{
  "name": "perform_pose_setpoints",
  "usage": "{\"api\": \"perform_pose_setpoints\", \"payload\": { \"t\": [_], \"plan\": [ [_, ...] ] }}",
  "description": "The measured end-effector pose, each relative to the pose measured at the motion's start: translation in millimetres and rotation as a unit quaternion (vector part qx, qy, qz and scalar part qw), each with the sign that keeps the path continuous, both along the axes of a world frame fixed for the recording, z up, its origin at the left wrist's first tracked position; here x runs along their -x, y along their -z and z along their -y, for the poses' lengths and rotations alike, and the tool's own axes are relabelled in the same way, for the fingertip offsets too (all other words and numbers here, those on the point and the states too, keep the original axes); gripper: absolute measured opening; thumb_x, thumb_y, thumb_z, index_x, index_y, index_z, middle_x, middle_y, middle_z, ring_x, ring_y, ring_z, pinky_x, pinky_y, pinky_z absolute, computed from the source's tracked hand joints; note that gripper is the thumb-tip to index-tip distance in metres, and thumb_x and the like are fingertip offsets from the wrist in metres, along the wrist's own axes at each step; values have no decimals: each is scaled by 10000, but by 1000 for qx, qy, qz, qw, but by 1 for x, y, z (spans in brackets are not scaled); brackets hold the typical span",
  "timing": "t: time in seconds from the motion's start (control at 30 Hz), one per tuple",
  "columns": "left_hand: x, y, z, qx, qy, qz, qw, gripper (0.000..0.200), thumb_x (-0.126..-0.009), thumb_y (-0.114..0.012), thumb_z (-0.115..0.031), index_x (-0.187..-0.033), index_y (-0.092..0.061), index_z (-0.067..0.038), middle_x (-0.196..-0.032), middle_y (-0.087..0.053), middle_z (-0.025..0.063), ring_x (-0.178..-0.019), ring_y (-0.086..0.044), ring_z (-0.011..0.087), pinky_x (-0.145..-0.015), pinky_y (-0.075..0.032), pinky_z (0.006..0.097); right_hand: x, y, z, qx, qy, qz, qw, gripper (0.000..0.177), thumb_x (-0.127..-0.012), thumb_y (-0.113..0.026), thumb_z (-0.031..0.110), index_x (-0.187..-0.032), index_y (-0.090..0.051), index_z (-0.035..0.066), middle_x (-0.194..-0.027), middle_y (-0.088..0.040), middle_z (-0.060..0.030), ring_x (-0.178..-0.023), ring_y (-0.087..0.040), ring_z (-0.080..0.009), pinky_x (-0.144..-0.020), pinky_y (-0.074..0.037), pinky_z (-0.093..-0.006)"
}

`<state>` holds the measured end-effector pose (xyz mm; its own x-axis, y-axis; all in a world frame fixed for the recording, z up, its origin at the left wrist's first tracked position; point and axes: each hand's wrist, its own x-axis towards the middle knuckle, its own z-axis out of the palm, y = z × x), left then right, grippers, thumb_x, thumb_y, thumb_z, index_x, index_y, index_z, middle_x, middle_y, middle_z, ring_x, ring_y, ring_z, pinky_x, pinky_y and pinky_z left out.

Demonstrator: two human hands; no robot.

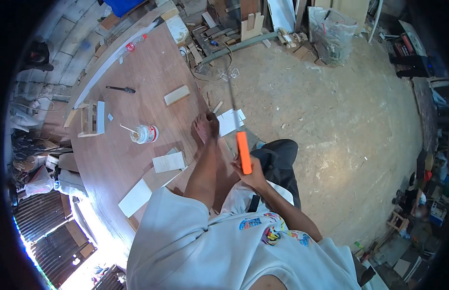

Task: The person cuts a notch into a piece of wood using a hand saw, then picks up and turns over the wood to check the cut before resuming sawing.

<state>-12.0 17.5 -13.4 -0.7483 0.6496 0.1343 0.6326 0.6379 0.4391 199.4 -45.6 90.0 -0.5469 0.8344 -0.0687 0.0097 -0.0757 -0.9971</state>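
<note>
My right hand (251,175) is wrapped around the orange handle of a handsaw (243,152). Its thin blade points away from me, seen nearly edge-on, and passes over a white board (231,123) that juts out past the table's edge. At that same edge my left hand (206,127) is closed on the board's near end, pressing it against the tabletop; part of its grip is hidden. Left of my forearm lie a small white block (169,162) and a longer white panel (135,198).
The brown table (152,106) carries a glue jar (145,134) with a stick, a wooden strip (177,95), a dark tool (121,89), a slatted wooden piece (91,119) and a plastic bottle (136,42). Scrap wood and a clear rubbish bag (332,38) stand beyond the concrete floor.
</note>
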Motion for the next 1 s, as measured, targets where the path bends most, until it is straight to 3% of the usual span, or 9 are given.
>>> {"api": "perform_pose_setpoints", "payload": {
  "t": [0.27,0.53,0.57,0.6,0.63,0.73,0.77,0.87,1.0],
  "plan": [
    [-8,-72,40,55,339,36,938,805,-689,-724,-482,-1282,-410,-37,-1236,-414,180,-1203,-378,369,-1046,-277,470,-62,-54,-74,-26,163,23,986,248,-752,-658,-93,-692,-457,40,-792,-579,-57,-770,-583,-139,-664,-475,-286],
    [5,-43,15,125,315,91,936,665,-716,-755,-432,-1180,-505,-27,-1211,-483,147,-1164,-456,300,-963,-387,458,-163,-16,-96,-19,283,121,951,282,-813,-667,-17,-687,-437,84,-662,-477,1,-596,-488,-87,-545,-412,-249],
    [10,-19,9,65,171,413,892,612,-740,-740,-435,-1169,-530,-51,-1136,-536,124,-1065,-519,273,-888,-439,440,-171,-16,-93,-6,301,103,948,271,-815,-668,-14,-705,-442,84,-675,-487,-2,-604,-493,-88,-554,-416,-250],
    [12,-5,6,-1,6,682,731,561,-764,-725,-438,-1158,-556,-76,-1061,-589,102,-967,-582,246,-814,-491,422,-178,-18,-90,9,319,86,944,260,-817,-669,-12,-722,-447,84,-688,-498,-4,-612,-497,-89,-563,-419,-252],
    [-2,-40,4,-56,-58,762,643,526,-813,-673,-454,-1197,-554,-114,-970,-638,76,-825,-634,218,-704,-538,387,-182,-21,-87,24,335,78,938,258,-807,-665,-28,-720,-446,79,-705,-520,-9,-619,-504,-89,-563,-422,-250],
    [-22,-36,3,-230,-149,802,531,556,-835,-616,-505,-1227,-548,-117,-1036,-635,85,-890,-639,241,-734,-551,392,-195,-22,-82,32,355,99,929,253,-795,-650,-51,-717,-447,78,-729,-545,-13,-627,-509,-85,-566,-431,-255],
    [-27,-36,7,-266,-23,845,464,622,-842,-599,-521,-1293,-500,-105,-1111,-621,107,-973,-631,264,-791,-552,409,-199,-16,-81,37,364,102,925,248,-794,-648,-52,-716,-451,77,-716,-537,-8,-623,-506,-85,-564,-428,-257],
    [-46,-79,14,-251,89,850,455,721,-827,-615,-510,-1386,-398,-110,-1262,-554,117,-1088,-587,286,-881,-523,431,-223,13,-73,51,389,113,913,234,-777,-667,-32,-716,-470,77,-659,-501,8,-604,-490,-84,-553,-411,-263],
    [-53,-99,8,-253,119,899,337,725,-816,-680,-317,-1408,-341,-73,-1327,-506,94,-1174,-528,272,-1000,-440,426,-242,42,-63,106,404,203,886,230,-732,-705,-6,-712,-490,74,-630,-478,12,-572,-476,-94,-549,-400,-268]
  ]
}}
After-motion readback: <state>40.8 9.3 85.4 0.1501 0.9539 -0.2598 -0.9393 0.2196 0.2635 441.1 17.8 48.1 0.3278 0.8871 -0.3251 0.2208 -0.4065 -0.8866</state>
